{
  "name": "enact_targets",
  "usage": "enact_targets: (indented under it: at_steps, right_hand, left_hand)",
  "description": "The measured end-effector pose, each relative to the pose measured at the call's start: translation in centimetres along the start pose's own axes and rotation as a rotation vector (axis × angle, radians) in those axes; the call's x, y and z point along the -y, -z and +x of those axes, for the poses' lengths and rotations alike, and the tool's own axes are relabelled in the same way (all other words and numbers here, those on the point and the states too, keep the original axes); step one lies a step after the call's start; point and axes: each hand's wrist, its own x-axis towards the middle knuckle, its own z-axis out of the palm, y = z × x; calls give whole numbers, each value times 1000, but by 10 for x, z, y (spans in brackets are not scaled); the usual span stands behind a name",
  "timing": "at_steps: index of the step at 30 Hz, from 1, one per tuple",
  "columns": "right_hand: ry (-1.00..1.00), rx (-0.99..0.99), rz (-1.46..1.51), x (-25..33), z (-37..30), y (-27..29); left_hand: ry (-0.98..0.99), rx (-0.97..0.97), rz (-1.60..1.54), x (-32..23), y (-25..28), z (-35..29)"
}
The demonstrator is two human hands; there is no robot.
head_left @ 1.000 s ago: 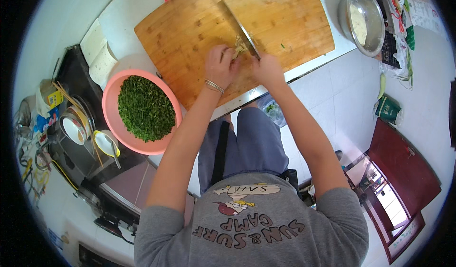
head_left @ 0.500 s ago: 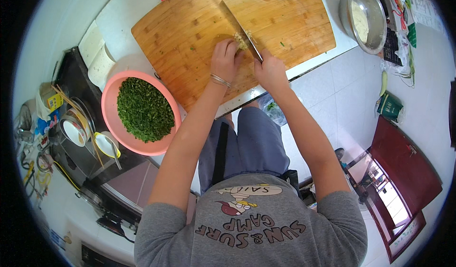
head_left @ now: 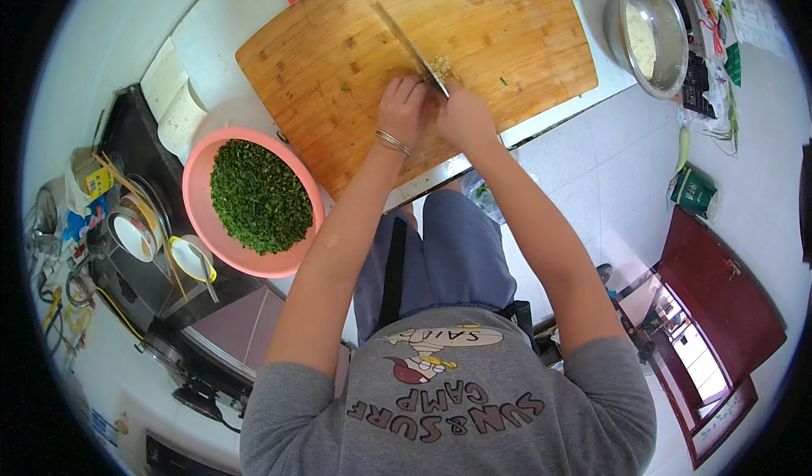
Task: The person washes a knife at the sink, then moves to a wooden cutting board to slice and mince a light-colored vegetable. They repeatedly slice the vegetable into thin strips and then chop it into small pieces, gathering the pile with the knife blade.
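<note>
My right hand (head_left: pixel 467 120) grips the handle of a kitchen knife (head_left: pixel 408 47), whose long blade points away and to the left over the wooden cutting board (head_left: pixel 321 61). Close against the blade's left side, my left hand (head_left: pixel 403 109) has its fingers bent down on the board. Whatever lies under those fingertips is hidden. A small heap of pale chopped bits (head_left: pixel 441 66) sits just right of the blade. The blade is slightly blurred.
At the left stands a pink basin (head_left: pixel 193 190) heaped with chopped greens (head_left: pixel 258 197). A metal bowl (head_left: pixel 619 36) with pale dough-like stuff is at the far right. Chopsticks (head_left: pixel 145 214) and a small yellow-rimmed bowl (head_left: pixel 193 258) lie near the stove.
The knife and my right hand have shifted left, toward my left hand. The pale bits now lie to the right of the blade. My left hand has hardly moved.
</note>
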Motion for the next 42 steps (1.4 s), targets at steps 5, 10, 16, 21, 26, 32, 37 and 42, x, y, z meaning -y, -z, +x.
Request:
enact_targets:
  at_steps: [5,10,16,21,26,32,37,42]
  right_hand:
    - [43,-42,118,-5,-13,11]
    - [10,31,-14,0,-15,4]
    - [-45,34,22,7,-5,2]
    - [38,-152,184,-12,-14,13]
    - [41,-206,231,-20,-27,20]
    - [42,-182,193,-19,-34,15]
    - [47,-165,149,-18,-34,11]
    - [-19,-106,87,-7,-35,-2]
  left_hand:
    - [6,-30,-60,-2,7,-7]
    - [-22,38,1,4,8,-8]
    - [-44,18,-3,6,1,-6]
    - [-44,10,9,2,5,-3]
    - [45,-40,74,-3,11,18]
    - [-1,92,-37,11,12,3]
    - [64,61,-153,4,17,3]
    - [-6,85,-95,9,14,6]
